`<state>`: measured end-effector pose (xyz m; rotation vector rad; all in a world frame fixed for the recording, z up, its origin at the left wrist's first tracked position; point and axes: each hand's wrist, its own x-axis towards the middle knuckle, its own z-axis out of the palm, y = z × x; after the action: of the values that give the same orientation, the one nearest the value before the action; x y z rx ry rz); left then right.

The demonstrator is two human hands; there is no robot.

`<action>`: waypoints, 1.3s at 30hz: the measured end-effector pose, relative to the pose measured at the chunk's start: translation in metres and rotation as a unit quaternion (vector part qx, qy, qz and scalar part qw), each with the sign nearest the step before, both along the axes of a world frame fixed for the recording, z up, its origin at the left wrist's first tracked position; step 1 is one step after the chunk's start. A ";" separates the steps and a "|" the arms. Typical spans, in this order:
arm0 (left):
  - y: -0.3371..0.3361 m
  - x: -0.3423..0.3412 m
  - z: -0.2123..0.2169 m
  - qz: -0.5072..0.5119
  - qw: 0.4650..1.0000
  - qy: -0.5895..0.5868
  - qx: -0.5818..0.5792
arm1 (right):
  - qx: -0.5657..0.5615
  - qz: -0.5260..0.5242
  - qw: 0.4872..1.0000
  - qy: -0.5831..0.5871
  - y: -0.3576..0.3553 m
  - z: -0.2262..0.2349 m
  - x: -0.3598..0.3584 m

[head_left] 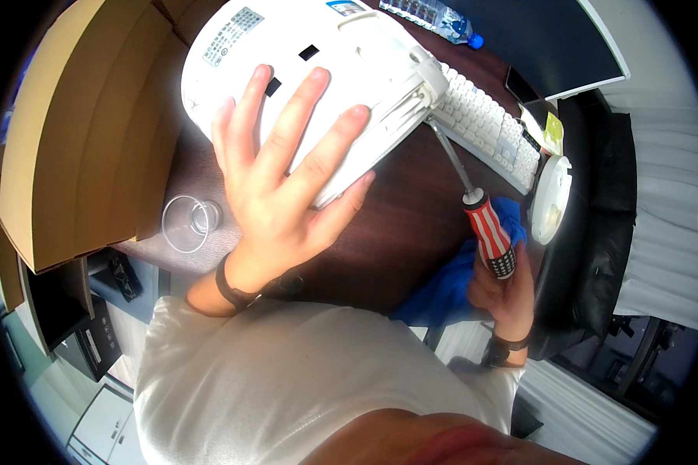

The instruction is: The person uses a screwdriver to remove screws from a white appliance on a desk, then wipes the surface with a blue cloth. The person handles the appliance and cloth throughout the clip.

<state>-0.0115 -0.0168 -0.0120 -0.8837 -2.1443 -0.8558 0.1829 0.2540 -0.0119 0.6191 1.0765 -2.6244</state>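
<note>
A white plastic appliance housing (349,70) rests tilted on the dark table, with a slotted end facing right. My left hand (275,170) lies spread over its surface, fingers stretched out and the thumb along the near edge. In my right hand (508,291) is a screwdriver (488,229) with a red-and-white striped handle, gripped near the butt. Its metal shaft runs up to the housing's slotted end. Whether the tip sits in a screw or recess is hidden.
A white keyboard (481,116) lies beyond the screwdriver, near a round white cover (551,200). A water bottle (434,19) and a monitor (551,39) stand farther back. At left are a clear cup (188,225) and a cardboard box (93,132). Blue cloth (442,291) hangs below my right hand.
</note>
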 end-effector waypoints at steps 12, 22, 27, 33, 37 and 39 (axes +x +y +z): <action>-0.001 0.000 0.000 0.000 1.000 -0.008 0.000 | 0.131 -0.044 0.989 -0.044 -0.003 0.011 -0.011; -0.001 0.000 0.000 -0.004 1.000 -0.001 0.000 | 0.609 -0.089 0.774 0.150 -0.012 0.004 -0.008; 0.000 0.000 0.000 -0.003 1.000 -0.002 0.000 | 0.190 -0.087 0.970 -0.126 -0.015 0.023 -0.016; 0.001 0.000 0.000 -0.003 1.000 -0.008 0.001 | 0.166 -0.103 0.980 -0.031 -0.032 0.029 -0.009; -0.001 0.001 0.000 -0.003 1.000 -0.009 0.003 | 0.422 -0.061 0.899 0.105 -0.029 0.032 -0.005; -0.001 0.000 0.000 -0.007 1.000 -0.008 0.008 | 0.611 -0.100 0.774 0.132 -0.028 0.031 -0.007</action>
<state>-0.0112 -0.0175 -0.0125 -0.8878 -2.1448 -0.8890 0.1762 0.2262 0.0188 0.5500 2.9394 -1.8079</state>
